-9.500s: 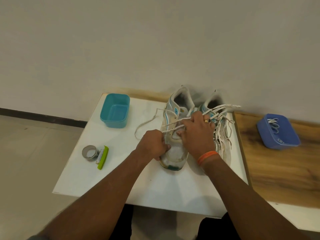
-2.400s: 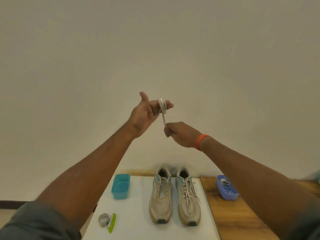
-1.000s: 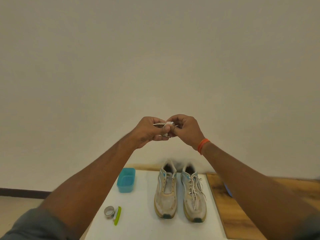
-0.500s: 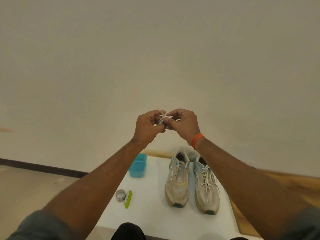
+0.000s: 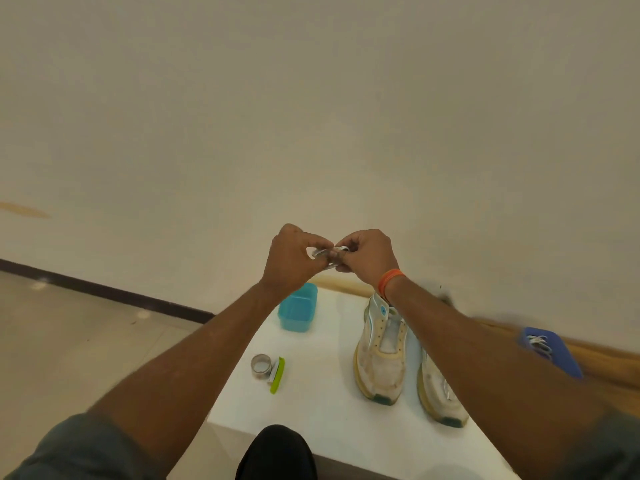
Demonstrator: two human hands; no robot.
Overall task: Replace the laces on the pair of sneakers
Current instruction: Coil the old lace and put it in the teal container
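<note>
Both my hands are raised in front of the wall, above the table. Between them is a small coiled white lace (image 5: 327,255). My left hand (image 5: 292,259) pinches one side of the coil and my right hand (image 5: 367,255), with an orange wristband, pinches the other. Below, two worn white sneakers stand side by side, toes toward me. The left sneaker (image 5: 381,355) has bare eyelets and no lace. The right sneaker (image 5: 438,389) is partly hidden behind my right forearm.
On the white table (image 5: 329,410) stand a teal tub (image 5: 298,311), a tape roll (image 5: 261,366) and a green tool (image 5: 277,375). A blue tub (image 5: 564,358) holding white laces sits on the wooden surface at right. Tiled floor lies left.
The view has tilted down and left, so the table shows lower right. My hands still hold the coiled lace together, a little lower than before.
</note>
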